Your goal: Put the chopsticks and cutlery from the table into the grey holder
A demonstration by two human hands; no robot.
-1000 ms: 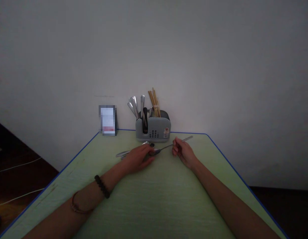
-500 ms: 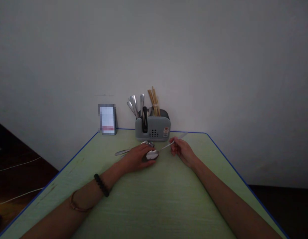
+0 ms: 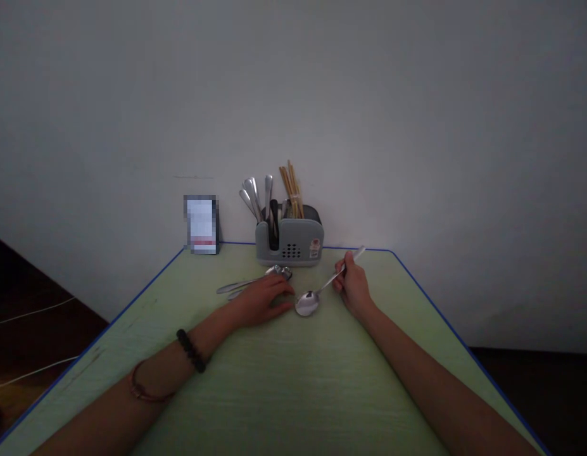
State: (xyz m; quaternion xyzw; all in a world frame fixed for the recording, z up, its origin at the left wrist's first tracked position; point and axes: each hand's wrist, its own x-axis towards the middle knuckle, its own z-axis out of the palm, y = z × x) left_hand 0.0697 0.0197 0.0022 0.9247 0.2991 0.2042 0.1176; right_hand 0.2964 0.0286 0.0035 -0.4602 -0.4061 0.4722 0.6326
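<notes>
A shiny metal spoon (image 3: 307,303) slants across the table, its bowl low and its handle rising to the right. My right hand (image 3: 354,282) is closed around that handle, whose end sticks out above the fingers. Just left of the bowl, my left hand (image 3: 265,301) rests with fingers stretched out and thumb apart, holding nothing. Beside and partly under it lie more metal spoons (image 3: 233,287), handles to the left and bowls by my fingers; my hand hides some of them.
Behind my hands, a grey cutlery holder (image 3: 290,244) holds several upright metal handles (image 3: 249,193), a dark handle and wooden chopsticks (image 3: 293,190). A blurred upright panel (image 3: 201,223) stands at the back left. The green table (image 3: 284,392) has a blue edge and meets the wall.
The spoon bowl has come out from between my left fingers and thumb, to the right. My right hand has shifted slightly right with the spoon.
</notes>
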